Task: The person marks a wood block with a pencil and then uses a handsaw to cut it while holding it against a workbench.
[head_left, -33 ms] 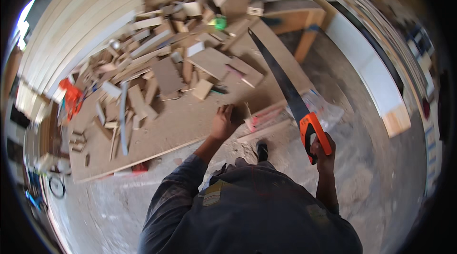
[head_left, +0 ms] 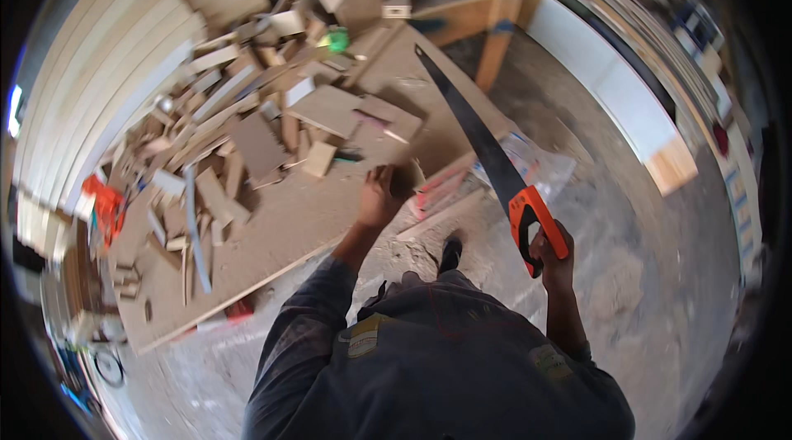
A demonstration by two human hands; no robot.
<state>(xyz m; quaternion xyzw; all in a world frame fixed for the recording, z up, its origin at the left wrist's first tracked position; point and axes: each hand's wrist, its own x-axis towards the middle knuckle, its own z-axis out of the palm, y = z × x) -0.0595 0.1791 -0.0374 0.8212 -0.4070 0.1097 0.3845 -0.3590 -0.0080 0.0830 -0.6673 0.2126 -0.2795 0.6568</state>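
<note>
My right hand (head_left: 551,252) is wrapped round the orange and black handle of a handsaw (head_left: 477,128). The saw's long dark blade slants up and away to the left, above the table's right edge, touching no wood that I can see. My left hand (head_left: 379,197) is curled round a small wooden block (head_left: 407,179) near the table's front right corner. The palm side of that hand is hidden, and the block is somewhat blurred. Just beyond the left hand lie a pale wood block (head_left: 318,159) and a flat board offcut (head_left: 326,110).
A heap of wood offcuts covers much of the worktable (head_left: 272,229). An orange plastic bag (head_left: 106,205) lies at its left end. Clear plastic (head_left: 540,163) hangs by the right edge. White panels (head_left: 606,52) lean at right, and long planks (head_left: 91,85) stand at far left.
The view has turned slightly, so the table and heap sit further left. Both hands keep their grips on the handsaw and the wooden block.
</note>
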